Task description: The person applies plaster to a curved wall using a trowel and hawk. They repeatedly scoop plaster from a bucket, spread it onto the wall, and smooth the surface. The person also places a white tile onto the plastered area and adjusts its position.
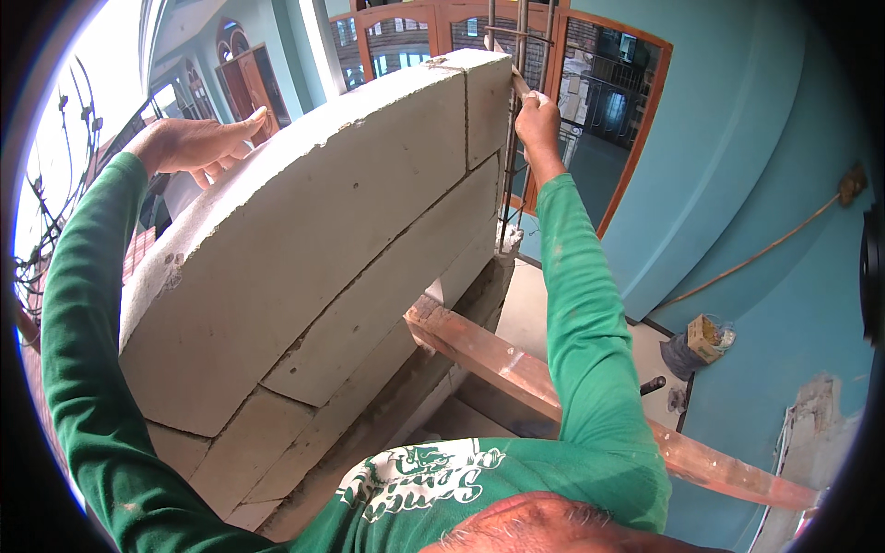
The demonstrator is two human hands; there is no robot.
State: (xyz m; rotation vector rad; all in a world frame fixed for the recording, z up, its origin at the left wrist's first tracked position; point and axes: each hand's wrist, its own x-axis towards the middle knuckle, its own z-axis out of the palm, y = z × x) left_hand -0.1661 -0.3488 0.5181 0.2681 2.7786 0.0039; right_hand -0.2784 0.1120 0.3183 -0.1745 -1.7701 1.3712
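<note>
A wall of large pale grey blocks (304, 249) stands in front of me, dark joints running between the courses. My left hand (205, 149) is at the left part of its top edge, thumb raised and fingers apart over the far side. Nothing shows in that hand. At the right end of the wall, my right hand (538, 129) is closed around a thin wooden stick or handle (519, 83), which slants up and away behind the top corner block (484, 78). The wall hides part of it, so its exact kind is unclear.
Upright steel bars (522, 37) rise beside the wall's right end. A reddish beam (498, 355) crosses below my right arm. Against the blue wall (784, 249) leans a long pole (751, 261), with a small box (704, 339) on a dark bag nearby. Cables (78, 120) hang at left.
</note>
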